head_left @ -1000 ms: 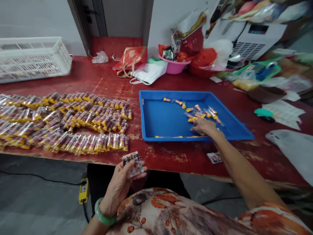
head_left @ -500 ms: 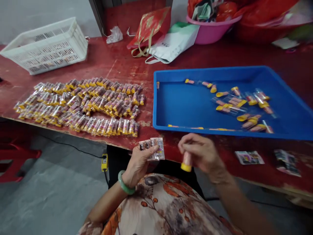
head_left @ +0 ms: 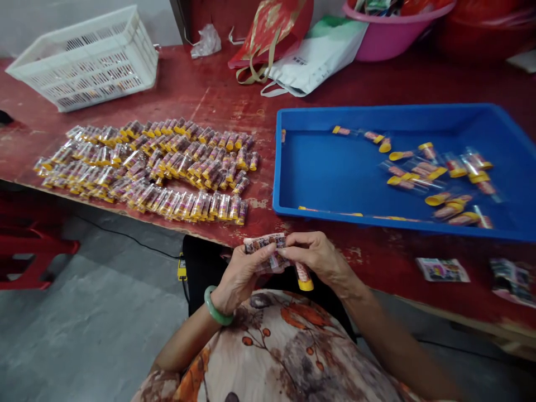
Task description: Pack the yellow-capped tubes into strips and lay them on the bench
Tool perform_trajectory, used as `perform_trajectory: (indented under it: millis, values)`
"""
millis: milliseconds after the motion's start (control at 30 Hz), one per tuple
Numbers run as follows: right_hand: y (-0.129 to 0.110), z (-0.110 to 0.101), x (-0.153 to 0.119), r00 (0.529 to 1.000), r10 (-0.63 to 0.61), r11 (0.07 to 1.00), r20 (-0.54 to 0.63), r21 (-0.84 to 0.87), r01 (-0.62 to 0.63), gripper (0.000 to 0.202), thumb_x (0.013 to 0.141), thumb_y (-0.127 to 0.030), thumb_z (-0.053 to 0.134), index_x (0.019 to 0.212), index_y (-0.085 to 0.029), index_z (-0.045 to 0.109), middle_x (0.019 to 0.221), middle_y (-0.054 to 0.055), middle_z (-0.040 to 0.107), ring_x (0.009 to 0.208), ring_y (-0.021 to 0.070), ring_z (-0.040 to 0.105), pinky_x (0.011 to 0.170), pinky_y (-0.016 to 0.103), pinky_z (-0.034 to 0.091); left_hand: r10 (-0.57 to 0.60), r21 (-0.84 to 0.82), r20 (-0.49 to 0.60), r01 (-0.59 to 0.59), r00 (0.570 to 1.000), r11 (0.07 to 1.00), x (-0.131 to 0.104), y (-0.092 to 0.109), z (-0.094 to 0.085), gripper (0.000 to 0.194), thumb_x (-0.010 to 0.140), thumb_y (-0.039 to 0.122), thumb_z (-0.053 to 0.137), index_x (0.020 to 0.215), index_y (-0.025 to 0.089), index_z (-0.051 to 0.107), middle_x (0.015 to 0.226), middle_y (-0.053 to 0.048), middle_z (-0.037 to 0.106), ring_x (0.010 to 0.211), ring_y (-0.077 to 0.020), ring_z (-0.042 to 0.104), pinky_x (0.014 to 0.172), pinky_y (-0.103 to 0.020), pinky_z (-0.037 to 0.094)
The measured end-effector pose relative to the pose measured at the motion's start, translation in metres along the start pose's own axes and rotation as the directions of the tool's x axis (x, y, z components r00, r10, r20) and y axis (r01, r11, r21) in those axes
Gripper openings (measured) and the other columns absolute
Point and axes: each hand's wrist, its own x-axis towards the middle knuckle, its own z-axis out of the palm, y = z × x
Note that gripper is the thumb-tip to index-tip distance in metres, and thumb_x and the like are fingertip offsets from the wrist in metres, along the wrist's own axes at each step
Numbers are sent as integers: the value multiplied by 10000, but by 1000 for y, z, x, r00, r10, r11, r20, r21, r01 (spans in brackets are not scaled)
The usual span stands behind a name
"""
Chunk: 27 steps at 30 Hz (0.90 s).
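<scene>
My left hand (head_left: 240,273), with a green bangle on the wrist, is closed on several small printed packets (head_left: 264,243) fanned out over the table's front edge. My right hand (head_left: 320,257) is closed too; a clear tube with a yellow cap (head_left: 304,277) hangs from it, cap downward. Its thumb and forefinger meet the right edge of the packets. To the left, many wrapped tubes with yellow caps (head_left: 188,205) lie in rows on the table. More capped tubes (head_left: 438,198) lie loose in the blue tray (head_left: 326,215), mostly toward its right side.
A white plastic basket (head_left: 104,64) stands at the back left of the red table (head_left: 251,111). Red and white bags (head_left: 318,61) and a pink basin (head_left: 387,36) are at the back. Printed packets (head_left: 443,270) lie near the front right edge. A red stool (head_left: 33,251) is below left.
My right hand has moved left with the tube, from apart to touching the packets in my left hand. The view has shifted slightly, so the table's things appear further right.
</scene>
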Motion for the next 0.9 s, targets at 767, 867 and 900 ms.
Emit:
perform_trajectory:
  millis: [767, 867, 900]
  values:
    - [35, -24, -26, 986, -165, 897, 7, 417, 147, 198, 773, -328, 699, 885, -176, 638, 896, 54, 630, 657, 137, 576, 567, 267, 468, 105, -61, -152, -115, 983, 992, 11, -6, -1, 293, 596, 216, 854, 817, 122, 685, 754, -15, 694, 641, -127, 641, 669, -266, 537]
    - [37, -26, -33, 980, -185, 942, 77, 298, 154, 173, 825, -336, 648, 910, -186, 651, 880, 41, 616, 706, 142, 574, 666, 284, 473, 114, -52, -192, -126, 975, 991, 10, -5, -1, 306, 586, 217, 859, 823, 129, 686, 755, -9, 694, 638, -119, 639, 641, -242, 529]
    - [38, -27, -36, 967, -206, 959, 149, 229, 169, 151, 835, -328, 641, 893, -190, 661, 877, 38, 614, 743, 147, 579, 705, 287, 470, 112, -51, -201, -124, 973, 991, 10, -5, 0, 310, 588, 213, 858, 836, 131, 691, 766, -13, 701, 650, -121, 645, 642, -237, 528]
